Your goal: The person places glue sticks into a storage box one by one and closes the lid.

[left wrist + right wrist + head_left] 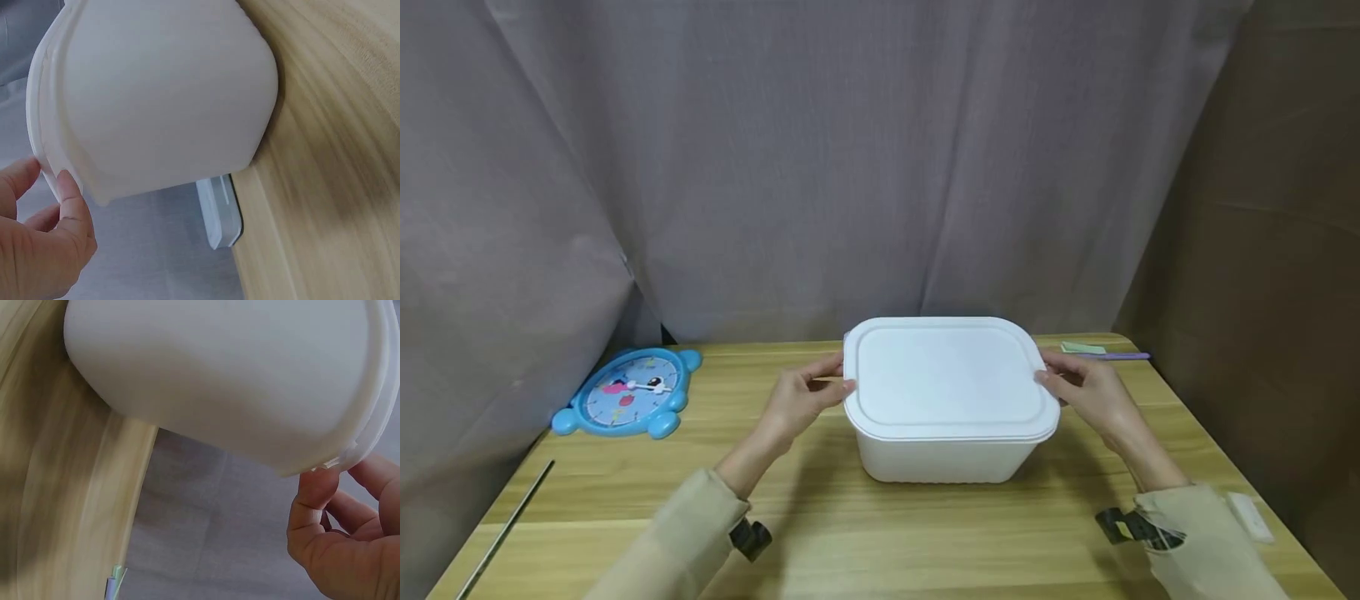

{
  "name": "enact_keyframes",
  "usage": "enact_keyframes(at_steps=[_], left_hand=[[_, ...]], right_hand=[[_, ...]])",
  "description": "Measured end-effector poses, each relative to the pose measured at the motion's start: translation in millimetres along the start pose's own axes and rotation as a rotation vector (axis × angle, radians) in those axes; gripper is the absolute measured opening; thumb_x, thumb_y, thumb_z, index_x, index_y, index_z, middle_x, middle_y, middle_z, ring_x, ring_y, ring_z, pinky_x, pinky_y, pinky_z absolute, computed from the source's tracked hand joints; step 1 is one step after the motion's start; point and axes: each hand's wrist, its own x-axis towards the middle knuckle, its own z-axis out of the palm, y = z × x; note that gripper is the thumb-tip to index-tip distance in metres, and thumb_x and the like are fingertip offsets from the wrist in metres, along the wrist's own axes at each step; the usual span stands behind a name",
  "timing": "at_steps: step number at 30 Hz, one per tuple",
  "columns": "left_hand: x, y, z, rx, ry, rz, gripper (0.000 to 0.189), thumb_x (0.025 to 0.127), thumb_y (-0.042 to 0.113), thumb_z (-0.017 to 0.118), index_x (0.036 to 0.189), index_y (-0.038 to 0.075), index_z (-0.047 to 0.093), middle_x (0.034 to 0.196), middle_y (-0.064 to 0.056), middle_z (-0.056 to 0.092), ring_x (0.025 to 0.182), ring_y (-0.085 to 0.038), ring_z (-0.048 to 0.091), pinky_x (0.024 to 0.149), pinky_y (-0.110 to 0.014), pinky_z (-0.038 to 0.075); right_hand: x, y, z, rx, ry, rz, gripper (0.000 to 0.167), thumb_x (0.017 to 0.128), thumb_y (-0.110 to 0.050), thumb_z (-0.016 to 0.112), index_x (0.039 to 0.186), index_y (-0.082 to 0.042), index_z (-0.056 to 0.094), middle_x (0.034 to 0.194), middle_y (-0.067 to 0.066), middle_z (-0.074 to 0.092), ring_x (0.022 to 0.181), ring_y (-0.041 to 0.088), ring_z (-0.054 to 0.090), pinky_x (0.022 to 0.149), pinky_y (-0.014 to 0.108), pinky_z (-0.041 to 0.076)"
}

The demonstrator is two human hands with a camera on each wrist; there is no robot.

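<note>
A white plastic box (940,462) stands upright on the wooden table, with a white lid (951,379) lying over its top. My left hand (797,400) pinches the lid's left edge, thumb above and fingers below the rim. At the opposite end my right hand (1097,400) pinches the right edge in the same way. From the left wrist view, the left hand (53,240) has its fingertips at the rim's corner. The right wrist view has the right hand (350,544) at a small clip-like tab (331,462) under the rim. The box's inside is hidden.
A blue animal-shaped toy clock (631,392) lies at the left. Nearer, a thin metal rod (505,529) lies along the left edge. A purple stick (1116,356) and a green piece (1082,347) are back right. A small white block (1250,517) lies by the right sleeve. Grey curtains hang behind.
</note>
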Motion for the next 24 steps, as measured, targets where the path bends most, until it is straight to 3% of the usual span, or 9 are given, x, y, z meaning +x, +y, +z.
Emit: enact_keyframes(at_steps=[6,11,18,24], left_hand=[[2.9,-2.9,3.7,0.062,0.006,-0.024,0.047,0.085,0.012,0.07,0.13,0.006,0.056,0.119,-0.014,0.06,0.094,-0.015,0.063,0.079,-0.024,0.052],[3.9,-1.3,3.2,0.07,-0.034,-0.056,0.048,0.087,0.015,0.068,0.133,0.006,0.053,0.123,-0.015,0.057,0.1,-0.017,0.063,0.082,-0.025,0.052],[5.4,-3.8,2.8,0.026,-0.048,-0.081,0.048,0.088,0.01,0.066,0.133,0.001,0.051,0.124,-0.02,0.053,0.104,-0.023,0.061,0.087,-0.03,0.054],[8.0,-8.6,3.2,0.0,-0.055,-0.079,0.048,0.088,0.009,0.065,0.133,-0.001,0.05,0.123,-0.021,0.052,0.098,-0.02,0.062,0.086,-0.03,0.054]], right_hand=[[1.6,6,-2,0.006,-0.024,0.028,0.047,0.095,-0.018,0.056,0.13,0.013,0.046,0.111,0.029,0.059,0.075,-0.005,0.055,0.061,0.017,0.052],[0.5,10,-2,0.026,-0.057,0.075,0.05,0.096,-0.022,0.054,0.131,0.013,0.046,0.12,0.032,0.055,0.079,-0.009,0.054,0.064,0.016,0.052],[-0.4,10,0,0.066,-0.062,0.096,0.054,0.096,-0.026,0.054,0.133,0.012,0.043,0.126,0.033,0.051,0.083,-0.012,0.053,0.068,0.014,0.052],[-5.2,12,1,0.098,-0.059,0.107,0.056,0.096,-0.028,0.054,0.134,0.01,0.042,0.128,0.033,0.049,0.084,-0.012,0.054,0.069,0.016,0.053]])
